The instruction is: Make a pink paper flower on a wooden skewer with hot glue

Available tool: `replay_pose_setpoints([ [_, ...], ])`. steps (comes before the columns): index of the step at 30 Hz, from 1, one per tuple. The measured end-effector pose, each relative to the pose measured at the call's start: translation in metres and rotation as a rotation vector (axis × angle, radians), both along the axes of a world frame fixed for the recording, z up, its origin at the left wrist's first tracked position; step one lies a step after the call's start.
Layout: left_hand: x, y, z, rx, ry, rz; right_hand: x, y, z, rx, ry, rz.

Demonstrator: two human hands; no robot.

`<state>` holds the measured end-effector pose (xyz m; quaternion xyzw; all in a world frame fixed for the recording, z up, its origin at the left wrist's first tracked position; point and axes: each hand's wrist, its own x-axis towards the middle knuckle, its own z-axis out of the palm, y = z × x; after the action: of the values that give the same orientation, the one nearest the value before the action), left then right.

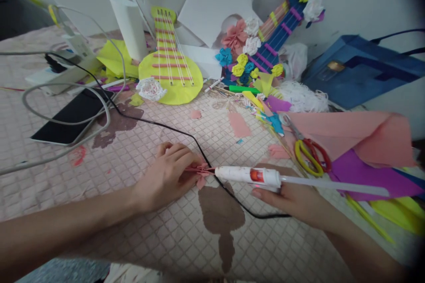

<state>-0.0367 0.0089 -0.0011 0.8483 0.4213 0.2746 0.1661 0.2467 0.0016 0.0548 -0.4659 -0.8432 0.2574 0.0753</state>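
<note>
My left hand (169,172) pinches a small pink crepe-paper flower (201,173) just above the table, its petals spreading to the right of my fingertips. From the right, my right hand (295,199) grips a white hot glue gun (237,174), its handle hidden behind my fingers and the gun's body. The dark nozzle meets the edge of the pink paper; whether glue is coming out I cannot tell. A long translucent glue stick (335,184) sticks out of the gun's back end. Under both hands runs a black cord (189,133).
A yellow paper guitar (175,75) and a blue one (279,40) with paper flowers lean at the back. Scissors (310,154) lie on pink crepe paper (352,132) at right. At left are a phone (71,117), looped grey cable (109,115) and power strip (56,75).
</note>
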Motion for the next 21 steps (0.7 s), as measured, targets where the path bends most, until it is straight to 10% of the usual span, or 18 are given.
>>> replay_pose_setpoints([
  [21,0.0005,-0.0003,-0.0012,-0.001,-0.016,-0.005,0.0003,0.0042,0.0041,0.087,0.053,-0.025],
])
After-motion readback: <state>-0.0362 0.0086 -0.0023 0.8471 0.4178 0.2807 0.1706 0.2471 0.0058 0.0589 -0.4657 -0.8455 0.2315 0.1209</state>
